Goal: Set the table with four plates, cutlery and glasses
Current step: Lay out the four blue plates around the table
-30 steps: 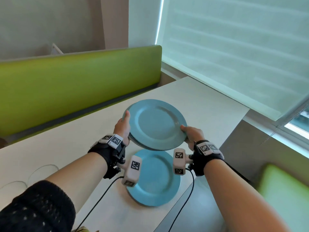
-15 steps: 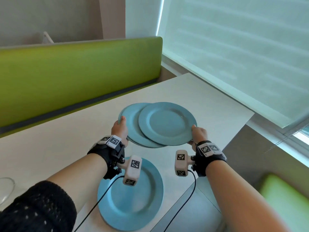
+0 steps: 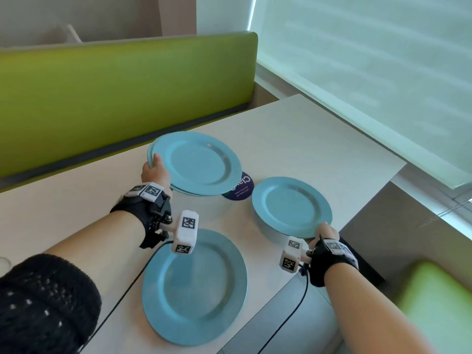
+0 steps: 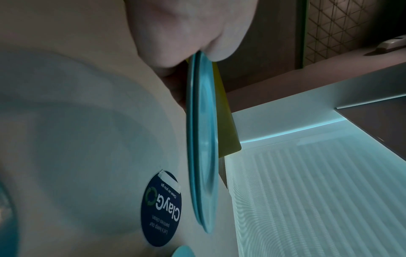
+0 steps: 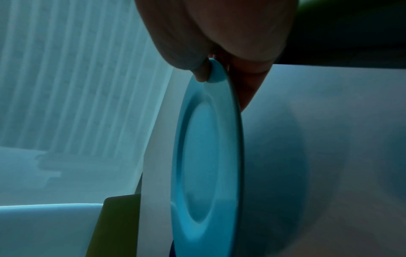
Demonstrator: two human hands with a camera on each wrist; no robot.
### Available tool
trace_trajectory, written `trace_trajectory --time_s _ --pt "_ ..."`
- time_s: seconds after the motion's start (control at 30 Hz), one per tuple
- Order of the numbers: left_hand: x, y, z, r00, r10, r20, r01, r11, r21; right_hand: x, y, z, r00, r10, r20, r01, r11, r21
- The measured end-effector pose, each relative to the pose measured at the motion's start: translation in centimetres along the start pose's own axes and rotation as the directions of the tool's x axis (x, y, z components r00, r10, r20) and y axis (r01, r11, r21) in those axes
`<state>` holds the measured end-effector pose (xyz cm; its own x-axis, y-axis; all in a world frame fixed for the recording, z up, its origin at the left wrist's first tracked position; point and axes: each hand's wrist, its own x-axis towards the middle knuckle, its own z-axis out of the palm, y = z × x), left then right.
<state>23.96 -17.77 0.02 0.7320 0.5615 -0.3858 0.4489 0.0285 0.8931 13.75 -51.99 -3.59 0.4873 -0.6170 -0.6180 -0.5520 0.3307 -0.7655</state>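
My left hand [image 3: 153, 169] grips the near-left rim of a stack of two blue plates [image 3: 196, 162], held above the white table [image 3: 319, 149]; the left wrist view shows the stack of two plates [image 4: 203, 139] edge-on, pinched by my left hand [image 4: 193, 52]. My right hand [image 3: 323, 232] pinches the near rim of a single blue plate [image 3: 291, 205] over the table's right side, thumb on top; the right wrist view shows this single plate [image 5: 208, 147] and my right hand [image 5: 219, 60]. Another blue plate [image 3: 196, 284] lies flat on the table near me.
A round dark blue sticker [image 3: 241, 190] lies on the table between the held plates. A green bench back [image 3: 122, 93] runs behind the table and a green seat [image 3: 439, 302] sits at lower right. A blind-covered window [image 3: 370, 60] is on the right. A glass rim [image 3: 3, 263] shows at far left.
The hands have drawn apart: my right hand slid the top plate off the stack and carried it right and down, while my left hand kept the other two plates.
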Motion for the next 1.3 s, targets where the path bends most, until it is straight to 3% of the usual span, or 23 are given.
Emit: trace_trajectory --time_s 0.3,0.5,0.87,1.3 --pt "-0.3 -0.7 0.5 1.0 -0.017 -0.011 0.016 0.999 -0.051 1.5 1.2 -0.2 0.992 0.057 -0.112 -0.06 0.998 -0.027" --pt "-0.9 -1.1 0.8 0.999 -0.022 0.026 0.024 0.996 -0.084 1.9 1.2 -0.2 0.998 0.034 -0.059 -0.042 0.989 -0.139" --pt "-1.8 -1.3 0.9 0.999 -0.032 0.04 0.037 0.988 -0.15 2.5 1.2 -0.6 0.998 -0.027 -0.065 0.014 0.982 -0.187" --pt "-2.3 -1.2 0.2 0.998 -0.035 0.048 0.043 0.982 -0.184 2.7 0.4 -0.9 0.994 -0.006 -0.108 -0.001 0.998 -0.065"
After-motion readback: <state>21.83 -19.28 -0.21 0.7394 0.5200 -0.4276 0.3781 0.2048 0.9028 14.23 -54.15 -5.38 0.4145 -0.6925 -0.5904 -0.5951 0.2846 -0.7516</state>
